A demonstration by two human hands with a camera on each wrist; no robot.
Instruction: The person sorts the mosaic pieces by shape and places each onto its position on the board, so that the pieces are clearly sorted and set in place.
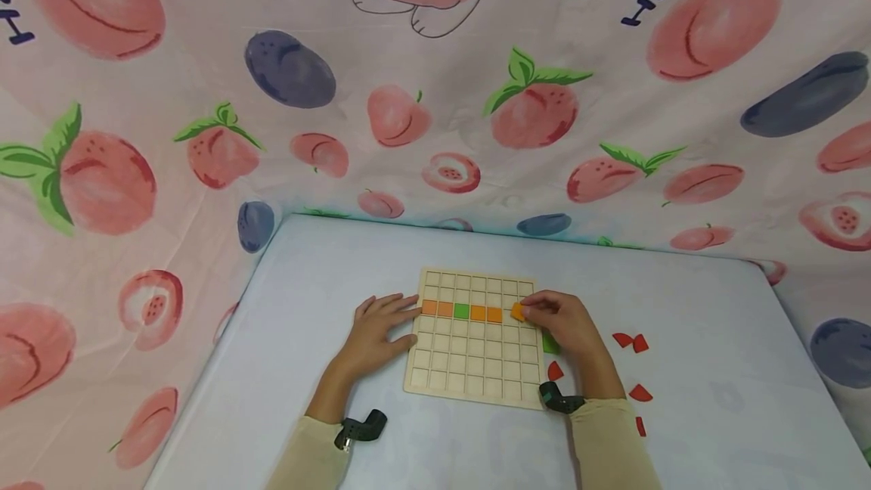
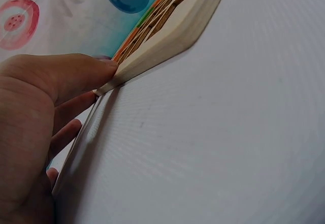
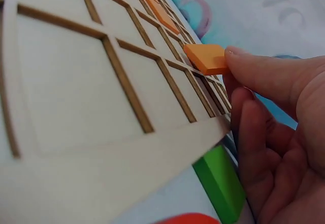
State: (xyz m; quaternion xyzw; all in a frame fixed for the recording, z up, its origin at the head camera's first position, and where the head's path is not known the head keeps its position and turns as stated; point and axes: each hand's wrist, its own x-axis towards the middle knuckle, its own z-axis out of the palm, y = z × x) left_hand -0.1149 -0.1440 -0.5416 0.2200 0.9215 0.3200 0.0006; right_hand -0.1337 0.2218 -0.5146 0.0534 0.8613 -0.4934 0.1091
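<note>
A wooden grid board [image 1: 476, 358] lies on the table, with one row partly filled by orange tiles [image 1: 486, 314] and a green tile [image 1: 461, 311]. My right hand [image 1: 568, 320] pinches a loose orange square tile [image 3: 205, 57] between thumb and fingers. The tile is tilted over the right end of that row, past a bare cell. My left hand [image 1: 377, 331] rests at the board's left edge with fingers spread. In the left wrist view its thumb [image 2: 84, 74] touches the board's wooden rim [image 2: 167, 49].
A green block [image 3: 221, 183] lies beside the board's right edge, partly under my right hand. Several red wedge-shaped pieces [image 1: 640, 393] are scattered on the table to the right. A fruit-patterned cloth [image 1: 435, 112] hangs behind the white table [image 1: 327, 248].
</note>
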